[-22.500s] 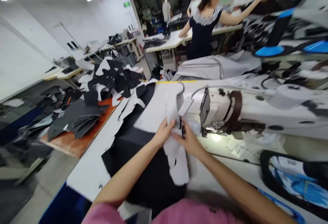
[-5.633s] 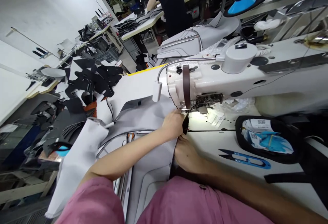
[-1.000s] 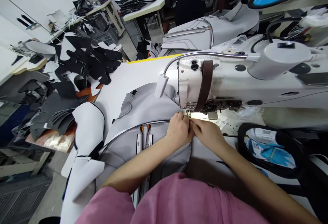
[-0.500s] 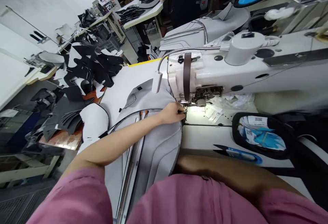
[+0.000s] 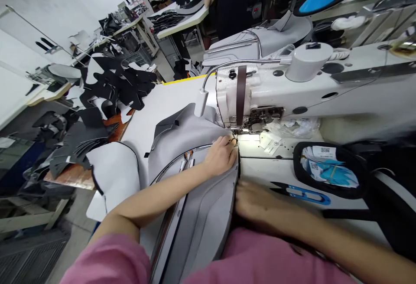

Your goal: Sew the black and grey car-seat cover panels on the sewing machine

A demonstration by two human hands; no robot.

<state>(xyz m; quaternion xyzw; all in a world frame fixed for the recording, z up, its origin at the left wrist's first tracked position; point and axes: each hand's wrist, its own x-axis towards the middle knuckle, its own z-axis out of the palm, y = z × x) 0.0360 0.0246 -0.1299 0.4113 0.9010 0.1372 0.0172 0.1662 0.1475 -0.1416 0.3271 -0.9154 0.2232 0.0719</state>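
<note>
A large grey fabric panel (image 5: 198,208) with dark edging and stitched lines runs from my lap up to the sewing machine (image 5: 260,91). Close to the needle area, my left hand (image 5: 221,156) presses on the panel, its bent fingers gripping the fabric near the edge. My right hand (image 5: 248,199) is closed at the panel's right edge, nearer to my body; it is blurred and its fingertips are hidden. Metal-like strips (image 5: 173,219) lie along the panel under my left forearm. A lamp on a bent neck (image 5: 201,103) hangs over the fabric.
Blue thread snips (image 5: 308,195) and a black-rimmed pouch (image 5: 328,169) with packets lie right of the panel. Black and white cut pieces (image 5: 112,82) are heaped at left. Another grey panel (image 5: 234,50) is behind the machine; a person (image 5: 229,2) stands beyond.
My right hand has come up from near my lap to the panel's right edge. My left hand has gone from a pinch to lying more over the fabric, and the panel has shifted and folded.
</note>
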